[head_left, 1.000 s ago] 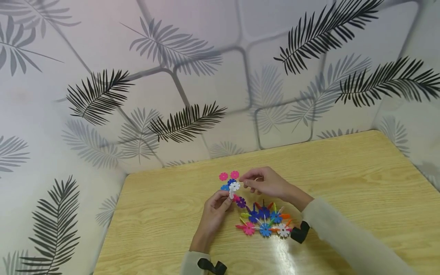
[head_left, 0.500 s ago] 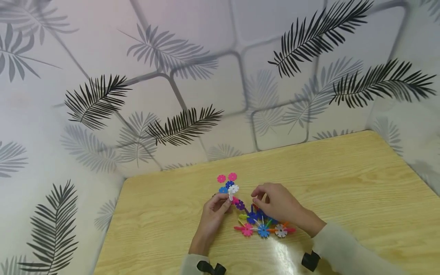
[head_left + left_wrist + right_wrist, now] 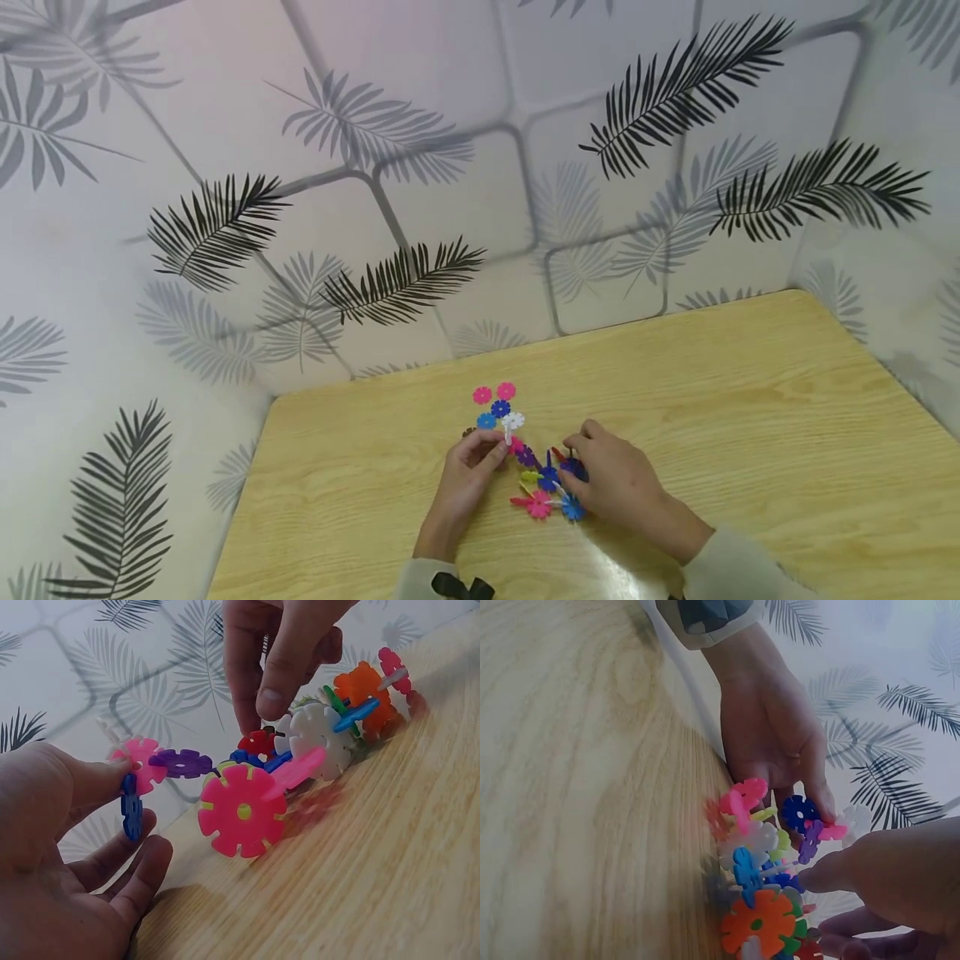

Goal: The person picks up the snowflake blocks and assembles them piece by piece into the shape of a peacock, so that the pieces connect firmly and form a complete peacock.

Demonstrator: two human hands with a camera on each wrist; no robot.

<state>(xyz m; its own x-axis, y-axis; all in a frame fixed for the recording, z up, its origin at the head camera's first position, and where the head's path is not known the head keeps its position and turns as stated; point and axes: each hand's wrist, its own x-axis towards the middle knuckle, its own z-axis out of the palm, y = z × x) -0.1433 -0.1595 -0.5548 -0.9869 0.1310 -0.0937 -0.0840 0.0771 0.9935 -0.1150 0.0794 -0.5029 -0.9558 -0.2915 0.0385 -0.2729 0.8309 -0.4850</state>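
Both hands are at a joined toy of notched plastic flower discs in pink, blue, white, orange and purple, on the wooden table. My left hand pinches the chain of discs that sticks out from its upper left, at a pink disc with a blue disc hanging below. A purple disc links this chain to the larger cluster. My right hand reaches over the cluster's right side, thumb and fingers gripping near a dark blue disc. It hides the cluster's right part in the head view.
Loose discs lie past the left hand: two pink ones, a dark blue one and a light blue one. A brown disc shows by the left fingers. The wooden table meets a leaf-patterned wall.
My right hand has left the white disc by the left hand and come down onto the cluster's right side. The left hand keeps its pinch, nearly in place.
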